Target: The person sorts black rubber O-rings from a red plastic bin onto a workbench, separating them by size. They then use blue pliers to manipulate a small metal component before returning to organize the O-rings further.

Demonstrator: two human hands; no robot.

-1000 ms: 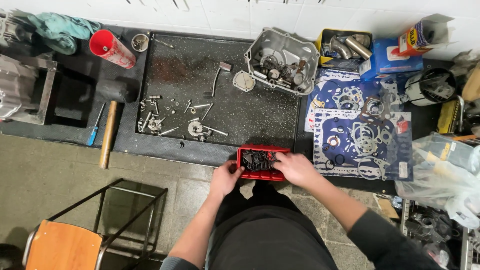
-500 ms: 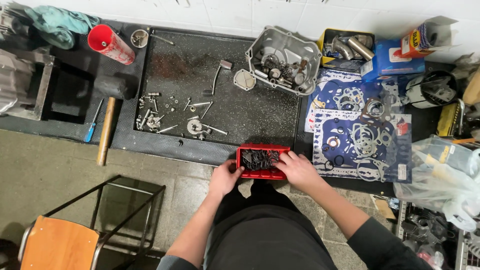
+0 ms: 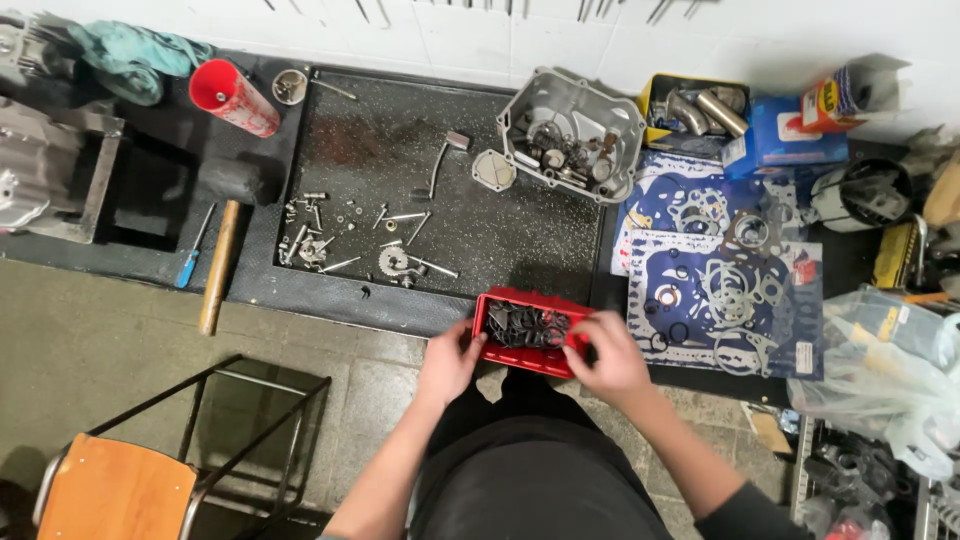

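A small red tray full of dark rings and washers sits at the near edge of the table, roughly midway along it, overhanging slightly toward the person. The left hand grips the tray's left end, thumb on the rim and fingers curled beneath. The right hand closes over the tray's right end, its fingers bent across the rim; whether they pinch one of the small parts inside cannot be told. Just beyond the tray lies a black speckled mat carrying a scatter of bolts, pins and a small toothed gear toward its left part, a bent lever near the middle, and a round grey cover beside it. At the mat's far right corner rests a grey metal engine casing holding loose parts. Right of the tray, touching the mat's edge, lie blue gasket sheets with thin rings and gaskets spread on them. Further toward the far right corner stand a yellow-rimmed box of metal pipes and a blue carton. Toward the left edge lie a wooden-handled mallet, a blue-handled screwdriver and a red cylinder. On the floor below stands a stool with an orange seat.
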